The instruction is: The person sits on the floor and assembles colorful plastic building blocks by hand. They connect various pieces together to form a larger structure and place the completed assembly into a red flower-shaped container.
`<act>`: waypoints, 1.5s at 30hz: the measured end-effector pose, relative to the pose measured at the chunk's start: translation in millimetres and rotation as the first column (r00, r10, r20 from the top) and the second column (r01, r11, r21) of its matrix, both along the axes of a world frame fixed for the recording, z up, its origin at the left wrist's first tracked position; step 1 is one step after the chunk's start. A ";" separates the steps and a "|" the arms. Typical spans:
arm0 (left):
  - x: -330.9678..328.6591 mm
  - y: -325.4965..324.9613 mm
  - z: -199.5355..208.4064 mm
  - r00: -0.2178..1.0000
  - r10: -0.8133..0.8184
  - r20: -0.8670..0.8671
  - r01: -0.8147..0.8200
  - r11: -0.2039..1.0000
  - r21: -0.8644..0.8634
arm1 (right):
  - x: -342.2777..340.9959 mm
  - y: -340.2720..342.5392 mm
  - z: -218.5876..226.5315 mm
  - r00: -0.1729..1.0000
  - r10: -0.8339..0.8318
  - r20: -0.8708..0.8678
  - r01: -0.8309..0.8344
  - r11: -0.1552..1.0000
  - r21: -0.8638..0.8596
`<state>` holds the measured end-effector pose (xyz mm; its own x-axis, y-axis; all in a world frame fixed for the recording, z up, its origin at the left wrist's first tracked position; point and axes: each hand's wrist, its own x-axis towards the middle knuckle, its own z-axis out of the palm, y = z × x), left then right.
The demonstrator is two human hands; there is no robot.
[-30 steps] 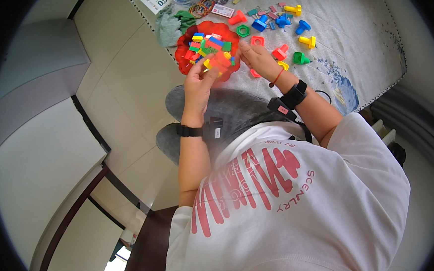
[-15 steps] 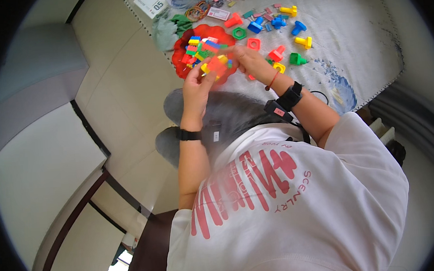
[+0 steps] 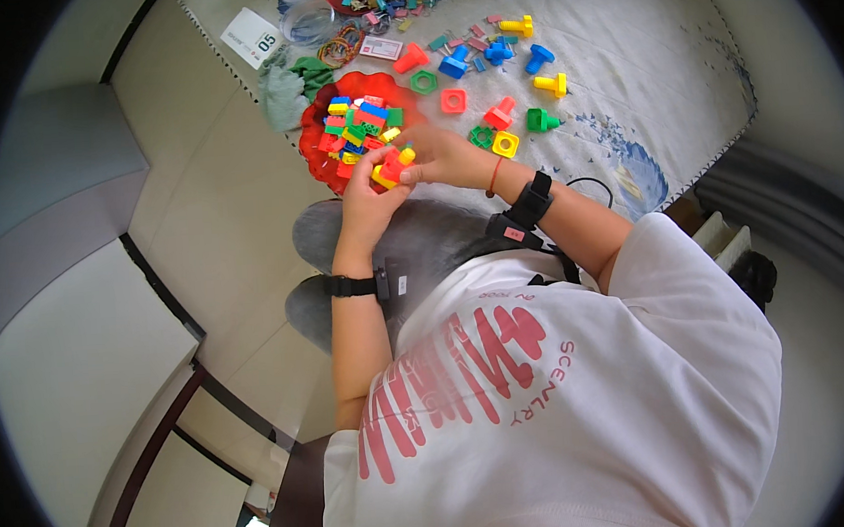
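Note:
A small cluster of red and yellow toy building blocks (image 3: 393, 167) sits between my hands, over the near right rim of a red scalloped bowl (image 3: 310, 135). My left hand (image 3: 369, 212) grips the cluster from the left and below, fingers curled round it. From the right, my right hand (image 3: 446, 158) reaches in with its thumb pressed against the blocks. Its upper fingers are smeared by motion. A yellow block (image 3: 406, 155) sticks up at the cluster's top, near the right fingers. Loose building blocks (image 3: 365, 120) in several colours lie heaped in the bowl.
Right of the bowl, plastic toy bolts (image 3: 501, 113) and nuts (image 3: 505, 143) lie scattered on a pale tablecloth (image 3: 642, 66). Binder clips (image 3: 392, 4), rubber bands (image 3: 340, 47), a clear round dish (image 3: 309, 22) and a green cloth (image 3: 286, 90) are farther back.
Both hands have drawn nearer my body, off the bowl's middle. My right thumb now presses on the cluster; before, the right fingers pointed across the bowl. The whole view has shifted slightly.

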<state>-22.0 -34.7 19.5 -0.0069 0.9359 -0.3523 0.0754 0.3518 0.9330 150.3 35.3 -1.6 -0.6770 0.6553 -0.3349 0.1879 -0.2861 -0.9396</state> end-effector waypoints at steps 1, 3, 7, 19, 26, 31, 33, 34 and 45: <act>-1.3 0.8 -4.0 1.000 0.002 -0.026 -0.002 1.000 -0.005 | 1.4 0.0 -0.2 1.000 0.005 -0.006 -0.005 0.999 -0.048; -6.0 3.8 -18.7 0.997 0.008 -0.081 -0.009 1.000 -0.013 | 7.1 4.8 -3.0 1.000 0.016 -0.022 -0.019 0.990 -0.142; -24.5 12.4 -43.3 0.953 0.255 -0.165 -0.244 0.966 0.080 | 30.2 27.0 -57.5 0.943 -0.249 0.220 0.177 0.937 0.300; -19.9 38.2 -56.3 0.914 0.233 -0.332 -0.198 0.970 0.138 | 96.5 84.4 -60.6 0.540 -0.787 0.300 0.075 0.400 0.914; -17.5 49.5 -54.9 0.782 0.186 -0.595 -0.044 0.969 0.245 | 110.4 150.2 -82.6 0.333 -0.778 0.533 -0.045 0.551 0.833; -20.2 52.1 -52.6 0.737 0.318 -0.597 -0.092 0.921 0.378 | 126.6 163.6 -85.8 0.378 -0.706 0.599 0.031 0.656 0.754; -18.4 52.9 -39.0 0.656 0.383 -0.650 -0.032 0.875 0.483 | 124.7 154.6 -79.6 0.396 -0.814 0.424 0.076 0.489 0.869; -13.9 54.9 -27.8 0.762 0.311 -0.568 -0.086 0.918 0.387 | 123.5 145.8 -75.8 0.476 -0.811 0.341 0.187 0.472 0.862; 35.6 43.1 -7.0 0.931 -0.302 -0.206 0.300 0.953 -0.043 | 29.3 -3.6 -0.6 0.981 -0.190 -0.046 0.161 0.919 -0.361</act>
